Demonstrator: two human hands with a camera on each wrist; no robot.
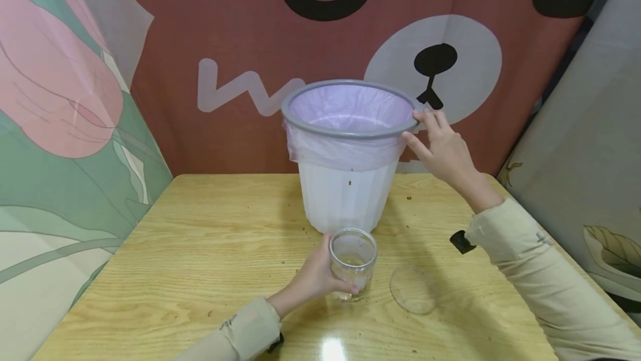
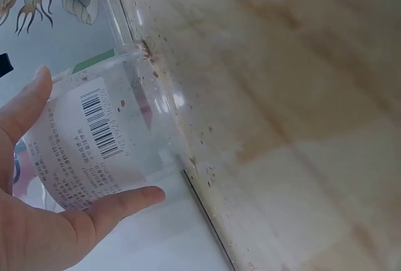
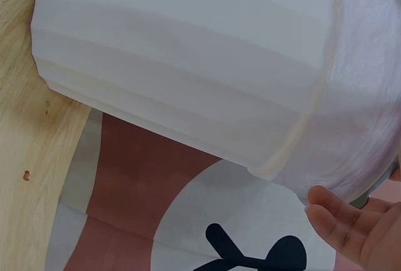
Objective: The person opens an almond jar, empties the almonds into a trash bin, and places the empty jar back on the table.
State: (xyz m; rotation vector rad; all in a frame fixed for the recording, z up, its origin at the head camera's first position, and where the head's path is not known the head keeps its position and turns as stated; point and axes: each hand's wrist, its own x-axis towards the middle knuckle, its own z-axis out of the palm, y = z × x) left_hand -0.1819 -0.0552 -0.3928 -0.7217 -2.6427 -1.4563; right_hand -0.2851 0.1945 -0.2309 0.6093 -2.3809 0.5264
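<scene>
My left hand (image 1: 317,277) grips a clear jar (image 1: 353,261) that stands upright, its round mouth uncovered. In the left wrist view, the thumb and fingers wrap the jar (image 2: 94,133), and a printed barcode label (image 2: 100,121) shows on its side. Behind the jar is a white trash can (image 1: 345,194) with a grey rim ring (image 1: 348,133) and a thin pink bag (image 1: 345,152) folded over the edge. At the can's right rim, my right hand (image 1: 445,152) holds the ring between thumb and fingers. That same hand (image 3: 357,221) is partly cut off in the right wrist view.
A clear round lid (image 1: 413,290) lies on the wooden table (image 1: 225,238) right of the jar. Small brown crumbs are scattered about. Printed cloth (image 1: 240,144) hangs behind the table, with more at both sides.
</scene>
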